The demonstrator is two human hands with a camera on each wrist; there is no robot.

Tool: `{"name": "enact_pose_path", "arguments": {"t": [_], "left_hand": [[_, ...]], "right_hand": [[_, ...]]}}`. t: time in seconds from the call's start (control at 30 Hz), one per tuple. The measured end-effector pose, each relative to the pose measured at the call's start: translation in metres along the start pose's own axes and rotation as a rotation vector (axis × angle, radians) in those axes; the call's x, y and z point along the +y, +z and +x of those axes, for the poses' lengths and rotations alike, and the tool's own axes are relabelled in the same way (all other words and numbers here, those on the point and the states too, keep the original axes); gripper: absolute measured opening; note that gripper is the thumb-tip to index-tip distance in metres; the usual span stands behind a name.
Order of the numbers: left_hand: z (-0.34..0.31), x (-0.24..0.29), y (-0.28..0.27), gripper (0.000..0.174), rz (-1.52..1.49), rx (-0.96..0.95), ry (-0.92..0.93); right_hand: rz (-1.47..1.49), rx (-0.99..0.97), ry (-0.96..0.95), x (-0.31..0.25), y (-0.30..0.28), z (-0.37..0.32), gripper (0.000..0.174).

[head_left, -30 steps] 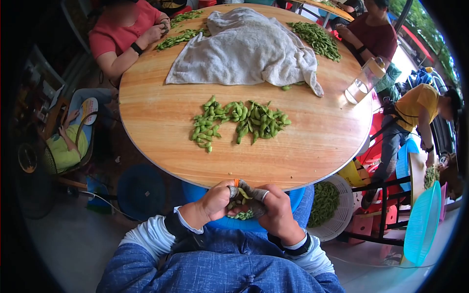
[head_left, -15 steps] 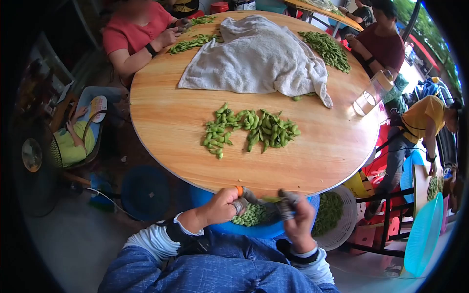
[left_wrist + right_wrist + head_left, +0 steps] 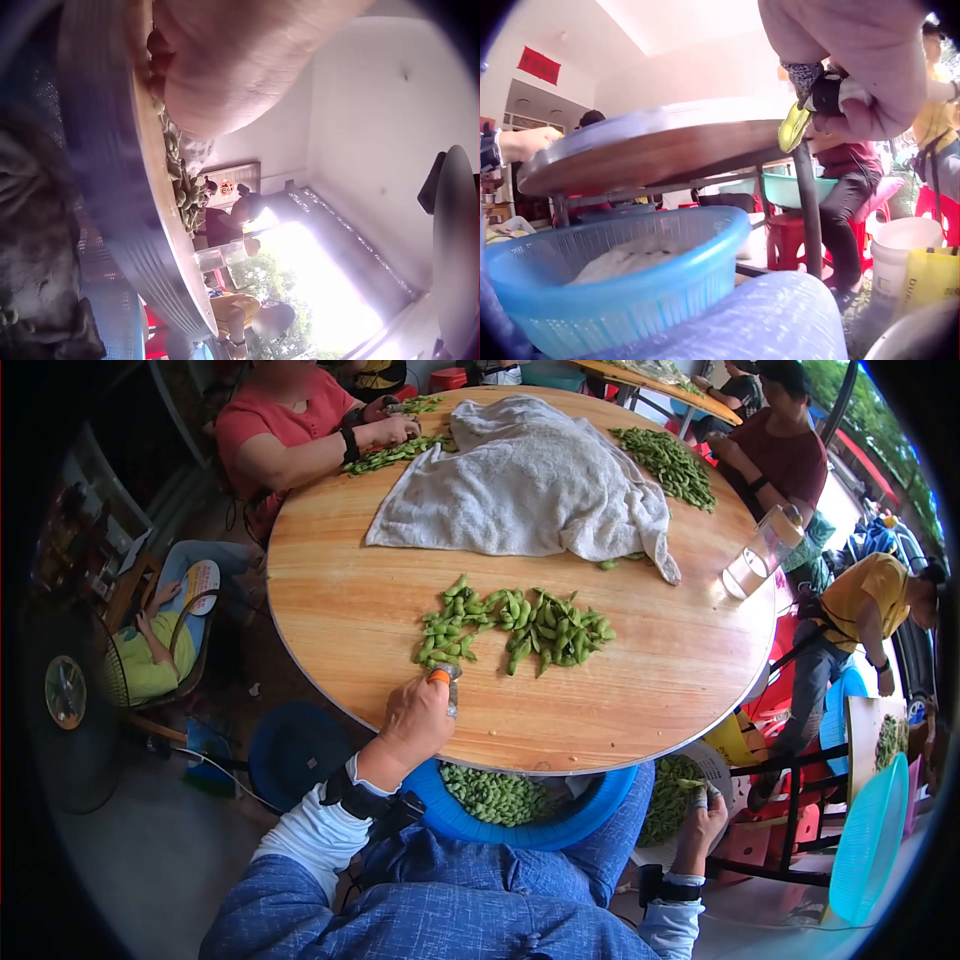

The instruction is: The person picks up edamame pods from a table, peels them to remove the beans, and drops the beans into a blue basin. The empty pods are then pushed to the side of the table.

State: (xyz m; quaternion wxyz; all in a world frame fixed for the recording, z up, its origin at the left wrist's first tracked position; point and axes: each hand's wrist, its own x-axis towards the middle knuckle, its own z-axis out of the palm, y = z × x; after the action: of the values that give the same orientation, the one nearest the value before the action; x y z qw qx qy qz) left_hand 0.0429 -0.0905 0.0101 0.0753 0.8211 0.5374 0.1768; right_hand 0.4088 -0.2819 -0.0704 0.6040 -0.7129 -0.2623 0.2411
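On the near part of the round table (image 3: 600,725) lies a loose pile of green edamame pods (image 3: 555,635). My left hand (image 3: 412,722), with an orange band on one finger, reaches over the table edge, its fingertips at the pile's near left side. Its palm hides the fingers in the left wrist view. At the lower right, my right hand (image 3: 703,822) pinches a split, yellow-green edamame pod (image 3: 793,127) above a white basket (image 3: 715,758) of pods. Shelled beans (image 3: 490,795) fill part of the blue basket (image 3: 600,800) at my lap.
A grey-white cloth (image 3: 520,480) covers a mound mid-table. A clear bottle (image 3: 750,565) stands near the right edge. Other people sit around with more pods (image 3: 670,465). A turquoise basket (image 3: 865,850) leans at right, a white bucket (image 3: 892,255) nearby, and a fan (image 3: 65,695) stands at left.
Both hands were together over the blue basket with a pod. They have parted: the left went forward to the pod pile, the right went out to the right over the white basket with a pod.
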Motion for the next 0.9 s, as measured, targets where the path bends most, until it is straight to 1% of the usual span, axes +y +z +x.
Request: {"name": "enact_pose_path", "arguments": {"t": [0.07, 0.2, 0.23, 0.3, 0.33, 0.4, 0.47, 0.5, 0.53, 0.6, 0.63, 0.67, 0.73, 0.83, 0.87, 0.9], "left_hand": [[-0.001, 0.0, 0.0, 0.016, 0.006, -0.013, 0.009], [0.002, 0.0, -0.002, 0.013, 0.037, -0.026, 0.031], [0.003, 0.0, -0.002, 0.012, 0.052, -0.029, 0.037], [0.0, 0.004, -0.005, 0.011, -0.031, -0.088, 0.007], [-0.004, 0.007, -0.007, 0.011, -0.072, -0.119, -0.008], [-0.021, 0.019, -0.01, 0.011, -0.234, -0.137, 0.089], [-0.041, 0.033, -0.006, 0.013, -0.345, -0.156, 0.231], [-0.045, 0.038, -0.011, 0.017, -0.35, -0.239, 0.345], [-0.049, 0.04, -0.011, 0.018, -0.384, -0.307, 0.41], [-0.055, 0.043, -0.009, 0.022, -0.45, -0.44, 0.544], [-0.056, 0.047, -0.009, 0.024, -0.542, -0.329, 0.602], [-0.056, 0.046, -0.008, 0.023, -0.542, -0.278, 0.639], [-0.054, 0.043, -0.004, 0.02, -0.543, -0.177, 0.712], [-0.051, 0.039, -0.019, 0.018, -0.721, -0.229, 0.415], [-0.046, 0.035, -0.021, 0.018, -0.685, -0.154, 0.32], [-0.04, 0.03, -0.023, 0.017, -0.649, -0.079, 0.225]], "right_hand": [[-0.014, 0.017, 0.02, 0.024, -0.014, 0.003, 0.015], [-0.015, 0.014, 0.054, 0.03, -0.02, 0.001, 0.015], [0.012, 0.045, 0.02, 0.035, -0.02, 0.002, 0.016], [0.067, 0.108, -0.049, 0.046, -0.018, 0.005, 0.019], [0.078, 0.137, -0.02, 0.047, -0.021, 0.005, 0.02], [0.101, 0.194, 0.039, 0.047, -0.026, 0.006, 0.021], [0.111, 0.16, 0.081, 0.044, -0.03, 0.006, 0.023], [0.12, 0.157, 0.112, 0.027, -0.026, 0.004, 0.024], [0.128, 0.152, 0.143, 0.017, -0.022, 0.005, 0.024], [0.119, 0.119, -0.01, 0.018, -0.012, 0.012, 0.024], [0.115, 0.105, -0.087, 0.015, -0.007, 0.014, 0.024], [0.108, 0.047, -0.13, 0.011, -0.001, 0.015, 0.024], [0.092, -0.067, -0.213, -0.037, 0.04, -0.003, 0.024], [0.028, -0.291, -0.288, -0.077, 0.091, -0.027, 0.02], [0.009, -0.367, -0.303, -0.086, 0.108, -0.037, 0.019], [0.094, -0.5, -0.166, -0.1, 0.123, -0.048, 0.019]]}}
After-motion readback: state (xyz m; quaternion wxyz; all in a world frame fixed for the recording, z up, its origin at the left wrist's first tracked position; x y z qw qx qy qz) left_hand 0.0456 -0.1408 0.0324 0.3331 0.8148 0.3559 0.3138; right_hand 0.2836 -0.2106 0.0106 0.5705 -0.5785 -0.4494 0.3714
